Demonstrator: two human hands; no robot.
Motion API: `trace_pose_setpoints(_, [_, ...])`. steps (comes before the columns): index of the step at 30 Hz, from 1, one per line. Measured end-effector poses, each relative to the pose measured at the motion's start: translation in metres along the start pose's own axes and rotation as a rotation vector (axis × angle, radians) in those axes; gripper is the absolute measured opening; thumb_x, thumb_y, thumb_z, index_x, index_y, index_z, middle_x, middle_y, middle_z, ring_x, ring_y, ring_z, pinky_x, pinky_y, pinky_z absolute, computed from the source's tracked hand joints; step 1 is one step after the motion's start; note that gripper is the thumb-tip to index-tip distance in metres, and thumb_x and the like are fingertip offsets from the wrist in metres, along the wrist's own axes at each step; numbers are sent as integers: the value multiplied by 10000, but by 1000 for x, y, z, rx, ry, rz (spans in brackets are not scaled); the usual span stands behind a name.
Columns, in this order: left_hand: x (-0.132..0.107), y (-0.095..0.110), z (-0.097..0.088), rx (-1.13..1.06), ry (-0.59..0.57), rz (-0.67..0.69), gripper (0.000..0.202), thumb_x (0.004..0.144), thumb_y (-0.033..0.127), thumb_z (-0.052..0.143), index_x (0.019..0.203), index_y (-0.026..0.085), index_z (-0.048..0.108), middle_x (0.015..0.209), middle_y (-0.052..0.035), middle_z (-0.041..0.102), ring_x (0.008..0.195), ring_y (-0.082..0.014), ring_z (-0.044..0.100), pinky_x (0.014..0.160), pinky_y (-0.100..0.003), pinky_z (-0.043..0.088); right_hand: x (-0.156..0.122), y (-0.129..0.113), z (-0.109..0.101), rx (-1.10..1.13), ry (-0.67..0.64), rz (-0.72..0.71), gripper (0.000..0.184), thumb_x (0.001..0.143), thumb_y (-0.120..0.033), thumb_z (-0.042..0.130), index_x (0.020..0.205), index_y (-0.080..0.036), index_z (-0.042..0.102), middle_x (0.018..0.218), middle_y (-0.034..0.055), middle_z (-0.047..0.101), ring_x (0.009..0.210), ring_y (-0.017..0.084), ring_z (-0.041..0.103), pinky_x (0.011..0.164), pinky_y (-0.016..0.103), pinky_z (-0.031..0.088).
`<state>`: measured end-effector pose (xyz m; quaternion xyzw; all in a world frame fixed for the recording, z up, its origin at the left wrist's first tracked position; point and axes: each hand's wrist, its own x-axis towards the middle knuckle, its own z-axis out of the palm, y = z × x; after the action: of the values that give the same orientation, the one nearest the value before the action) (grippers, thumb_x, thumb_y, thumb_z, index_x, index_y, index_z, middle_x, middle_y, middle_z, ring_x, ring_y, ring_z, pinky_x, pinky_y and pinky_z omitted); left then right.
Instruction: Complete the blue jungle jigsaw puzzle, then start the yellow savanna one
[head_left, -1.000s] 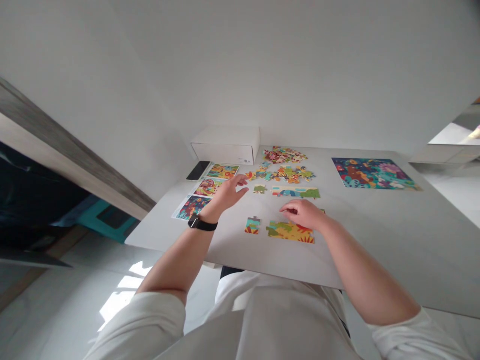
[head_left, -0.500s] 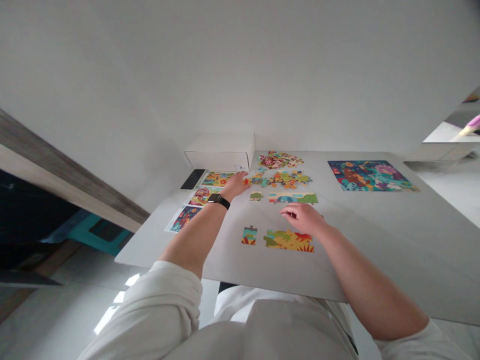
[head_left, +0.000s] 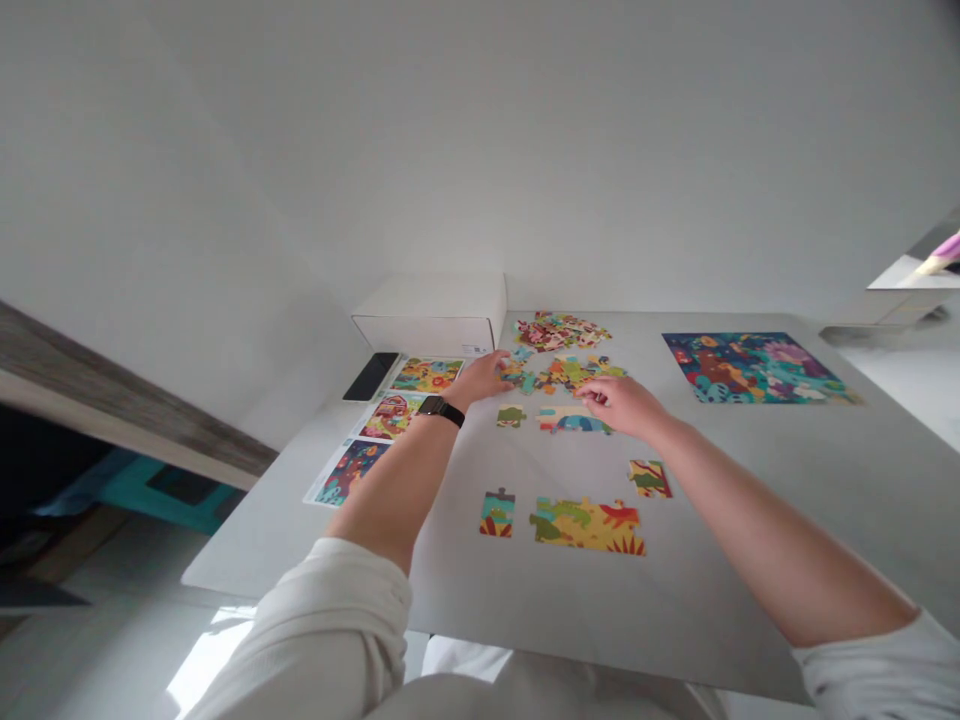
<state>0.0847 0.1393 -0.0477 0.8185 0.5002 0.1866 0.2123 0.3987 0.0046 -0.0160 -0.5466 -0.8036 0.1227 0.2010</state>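
Observation:
My left hand (head_left: 484, 378), with a dark watch on its wrist, reaches to the left end of a loose heap of puzzle pieces (head_left: 566, 372); its fingers are stretched out and touch the edge pieces. My right hand (head_left: 621, 404) is at the heap's front edge, fingertips pressed together; what they hold, if anything, is too small to make out. Under it lies a joined strip with a blue shape (head_left: 576, 421), partly hidden. A green piece (head_left: 511, 416) lies left of it. Nearer me are a joined yellow section (head_left: 589, 525), a small joined part (head_left: 498, 513) and a single piece (head_left: 649, 478).
A second heap of reddish pieces (head_left: 562, 330) lies at the back, beside a white box (head_left: 427, 330). A finished dark-blue puzzle (head_left: 757, 368) lies at the right. Left are a phone (head_left: 371, 377) and a sheet with three pictures (head_left: 319, 490), partly behind my left forearm.
My right hand has moved away from me, from above the yellow section to the heap. The single piece at its right now shows. My left hand stays by the heap; the view has shifted slightly.

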Motion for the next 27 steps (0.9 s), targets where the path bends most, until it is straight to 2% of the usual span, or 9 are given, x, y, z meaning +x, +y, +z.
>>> trace_pose_setpoints(3, [-1,-11,5,-106,58,24,717,723,315,885,1386,221,629,1212,-87,765,1095,-277,736,997,-399,563,28,1,5,-49,-29,29,234,969,-239,650,1144,-257,805,1079,52,810,879,204,738,815,324,554])
trace_pose_setpoints(5, [-1,-21,8,-227,152,22,683,740,320,871,1366,211,622,1202,-92,752,1111,-261,723,1010,-404,558,46,-3,13,-81,-36,50,260,973,-257,661,1199,-264,789,1086,49,812,927,219,748,844,332,559])
trace_pose_setpoints(9, [1,-42,9,-410,413,16,590,771,237,813,1320,185,603,1232,-116,707,1160,-223,686,1069,-400,536,77,-18,32,-159,-64,48,374,965,-317,709,1329,-235,726,1244,96,793,1136,282,732,974,381,555])
trace_pose_setpoints(12, [3,-51,8,-427,491,11,564,766,197,801,1296,178,609,1244,-127,681,1120,-216,682,1059,-405,547,93,-34,45,-255,-87,84,527,944,-385,749,1433,-215,648,1340,151,752,1242,330,690,1022,421,541])
trace_pose_setpoints(16, [-1,-51,10,-330,445,41,570,765,198,822,1298,174,625,1231,-132,677,1122,-243,677,1050,-429,554,104,-50,61,-350,-90,144,713,883,-485,806,1496,-204,573,1340,192,743,1257,375,670,1018,470,537])
trace_pose_setpoints(19, [-7,-43,11,-231,386,49,577,781,202,824,1324,181,629,1246,-130,682,1153,-253,673,1071,-427,538,106,-54,70,-376,-60,149,677,845,-495,834,1423,-211,625,1272,192,769,1209,381,689,1011,494,536])
trace_pose_setpoints(22, [-12,-34,9,-142,287,22,585,800,220,820,1354,175,634,1302,-137,681,1206,-259,661,1110,-414,516,105,-51,76,-338,-4,138,559,834,-422,841,1332,-221,684,1165,187,794,1115,365,729,978,491,552])
trace_pose_setpoints(24, [-15,-27,6,-99,228,2,581,808,250,824,1357,174,646,1340,-145,677,1252,-277,647,1141,-422,500,104,-47,76,-289,21,132,549,822,-358,841,1331,-221,689,1141,185,794,1098,369,736,971,504,560])
trace_pose_setpoints(27, [-16,-12,-1,-95,266,27,512,843,294,809,1323,171,678,1371,-151,680,1312,-289,622,1174,-427,476,98,-42,72,-190,69,77,617,806,-270,836,1393,-217,657,1244,184,763,1169,374,714,1023,531,552])
